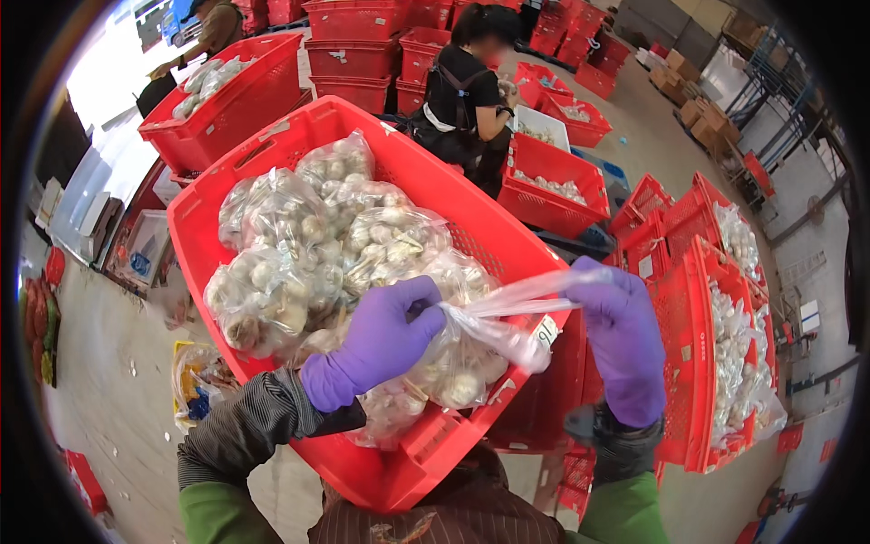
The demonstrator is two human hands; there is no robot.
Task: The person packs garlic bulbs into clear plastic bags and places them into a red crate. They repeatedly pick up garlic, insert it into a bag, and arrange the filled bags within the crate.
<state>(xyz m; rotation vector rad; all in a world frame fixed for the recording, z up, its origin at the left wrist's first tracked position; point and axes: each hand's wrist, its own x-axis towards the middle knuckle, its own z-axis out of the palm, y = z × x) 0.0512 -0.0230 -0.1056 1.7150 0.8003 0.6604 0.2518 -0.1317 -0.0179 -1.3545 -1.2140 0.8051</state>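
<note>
A red plastic crate directly before me holds several clear plastic bags of garlic bulbs. My left hand, in a purple glove, pinches the gathered neck of a garlic bag in the crate's near right part. From that grip the bag's twisted plastic top stretches to the right. My right hand, also purple-gloved, is closed on its far end, beyond the crate's right rim. The right fingertips are partly hidden by the plastic.
A person in black crouches beyond the crate, beside a red crate of loose garlic. Red crates with bagged garlic stand at right. Another bagged-garlic crate is at upper left, near a second person. A yellow container sits lower left.
</note>
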